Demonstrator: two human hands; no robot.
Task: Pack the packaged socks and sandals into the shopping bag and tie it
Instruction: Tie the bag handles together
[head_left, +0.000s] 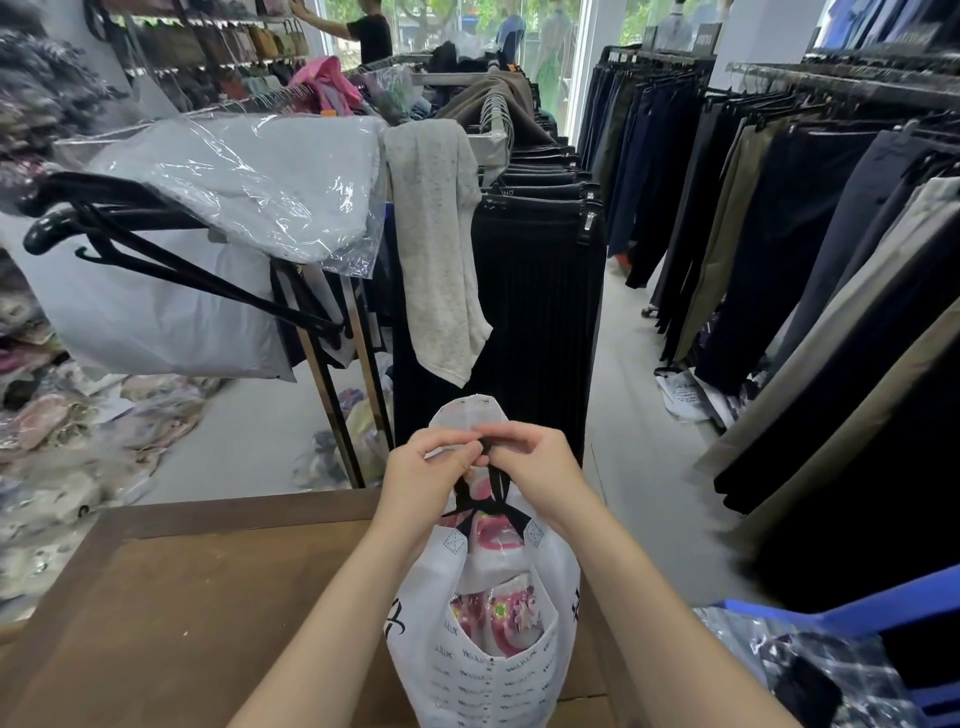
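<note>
Nearest: brown wooden worktop (182, 597), bearing one white non-woven shopping bag (483, 675) printed with small black lettering, standing upright at the worktop's right part. Bag mouth partly open; inside, pink sandals (498, 618) with flower ornaments in clear wrap, a second pink item showing higher up under the straps. No packaged socks can be made out in the bag. Black straps (485, 506) of the bag crossed in a knot above the mouth and drawn upward to both hands. Left hand (431, 467): fingers closed, pinching the black strap at the fingertips. Right hand (530, 462): fingers likewise closed on the strap end, fingertips touching those of the left. A white flap of the bag (470, 410) stands up just behind the two hands. To the right, near: blue plastic chair (883, 608) with a clear-wrapped dark checked garment (810, 670) on it. Beyond the worktop: rack of black pleated garments (540, 312), a pale speckled knit (441, 249) draped over its end. Left: black hangers (156, 244) and a grey garment in a clear sleeve (249, 182). Right: rails of dark trousers (779, 234). Floor at left: heaped bagged goods (78, 441). Far back: a person (363, 31) reaching to a shelf of handbags (249, 41).
</note>
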